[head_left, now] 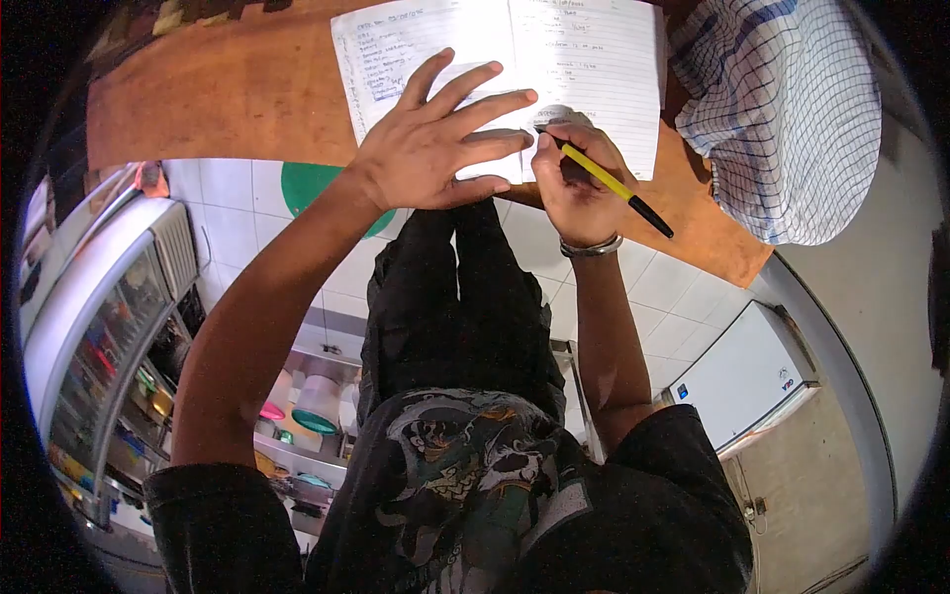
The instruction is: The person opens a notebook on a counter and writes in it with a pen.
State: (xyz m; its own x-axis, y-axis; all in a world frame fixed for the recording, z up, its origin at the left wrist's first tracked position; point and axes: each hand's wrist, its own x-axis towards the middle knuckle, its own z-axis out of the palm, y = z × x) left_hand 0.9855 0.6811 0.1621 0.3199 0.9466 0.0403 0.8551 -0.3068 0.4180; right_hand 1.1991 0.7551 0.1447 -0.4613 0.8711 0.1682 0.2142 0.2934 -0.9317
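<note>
An open notebook (604, 49) with handwriting on both pages lies on the wooden table. My left hand (440, 139) rests flat on its left page, fingers spread, with the fingertips reaching the right page. Nothing is held in it. In my right hand (584, 183), closed in a writing grip, is a yellow and black pen (614, 186). The pen's tip points at the lower left of the right page, close to my left fingertips. A metal bracelet circles my right wrist.
The wooden table (218, 99) stretches left, its near edge under my forearms. A blue and white checked cloth (782, 119) lies at its right end. Below are a glass-fronted cabinet (109, 337), a white chest (747, 371) and shelves with tubs (315, 401).
</note>
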